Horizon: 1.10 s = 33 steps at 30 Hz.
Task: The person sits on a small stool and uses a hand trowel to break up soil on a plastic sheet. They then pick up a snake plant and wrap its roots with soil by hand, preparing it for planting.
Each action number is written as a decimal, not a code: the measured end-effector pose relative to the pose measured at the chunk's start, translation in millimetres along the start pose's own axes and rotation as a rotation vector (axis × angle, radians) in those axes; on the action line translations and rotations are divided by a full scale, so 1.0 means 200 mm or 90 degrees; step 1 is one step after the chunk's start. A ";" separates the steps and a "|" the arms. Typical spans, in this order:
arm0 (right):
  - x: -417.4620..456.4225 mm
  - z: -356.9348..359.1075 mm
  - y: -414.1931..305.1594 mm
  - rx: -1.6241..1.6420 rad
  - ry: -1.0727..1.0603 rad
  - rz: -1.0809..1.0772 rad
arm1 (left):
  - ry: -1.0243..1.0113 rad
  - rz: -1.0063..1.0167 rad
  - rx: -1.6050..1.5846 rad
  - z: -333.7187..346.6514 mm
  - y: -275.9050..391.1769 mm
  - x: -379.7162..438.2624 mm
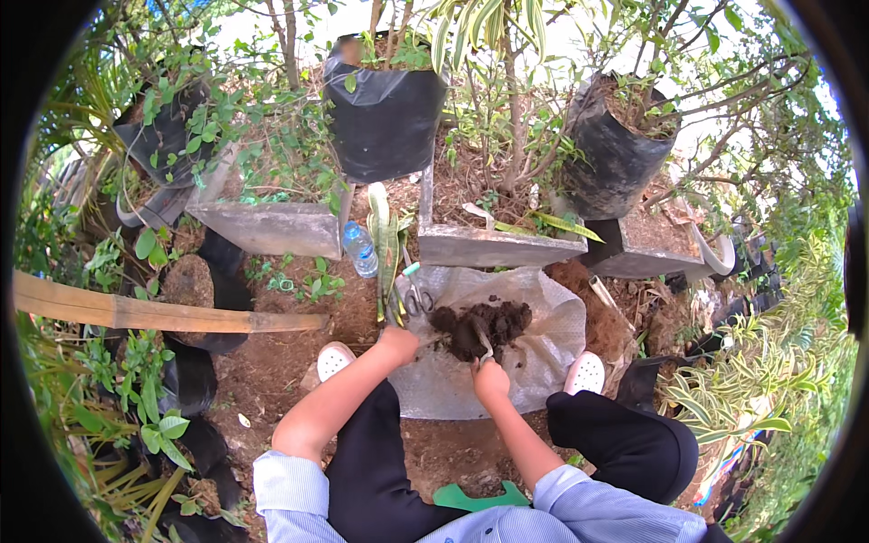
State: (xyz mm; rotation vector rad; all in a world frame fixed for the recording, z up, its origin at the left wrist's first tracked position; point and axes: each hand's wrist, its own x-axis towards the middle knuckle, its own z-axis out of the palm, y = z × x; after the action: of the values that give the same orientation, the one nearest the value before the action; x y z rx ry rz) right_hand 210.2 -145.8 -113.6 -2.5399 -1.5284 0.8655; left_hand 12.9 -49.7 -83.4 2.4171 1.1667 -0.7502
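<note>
My right hand [491,381] is closed around the handle of a small hand trowel [483,339], whose blade sits in a heap of dark soil [506,322]. Beneath the soil lies a crumpled translucent plastic sheet [461,397]. My left hand [399,345] is at the sheet's left edge, fingers curled and turned away from view; whether it grips anything is hidden. Just beyond it are scissors [415,301] with dark handles and cut snake plant leaves [385,261]. A small turquoise item [411,269] lies by the scissors' blades.
A water bottle [360,250] lies beside the leaves. Concrete planters [502,247] and black grow bags [383,119] line the far side. From the left juts a bamboo pole [170,313]. My clogs [585,373] flank the sheet; a green plastic piece [478,499] is below me.
</note>
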 end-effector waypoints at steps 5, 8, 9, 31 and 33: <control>0.14 0.16 0.05 -0.043 0.064 -0.018 | -0.006 0.010 0.006 -0.01 0.01 0.00; 0.23 0.16 0.03 -0.032 0.048 -0.028 | 0.004 0.011 0.006 -0.02 0.01 0.01; 0.27 0.14 0.03 -0.027 0.030 -0.038 | 0.004 0.012 0.009 -0.01 0.00 0.00; 0.17 -0.32 0.20 0.520 -0.205 0.091 | -0.021 0.011 0.015 0.02 0.01 0.12; 0.16 -0.31 0.16 0.333 -0.150 0.012 | -0.021 0.013 0.007 -0.01 0.04 0.11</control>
State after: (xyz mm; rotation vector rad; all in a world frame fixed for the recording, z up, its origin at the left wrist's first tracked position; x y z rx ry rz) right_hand 277.3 -121.5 -85.0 -2.1323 -1.1257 1.3924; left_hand 30.7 -39.6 -95.2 2.4133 1.1271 -0.7889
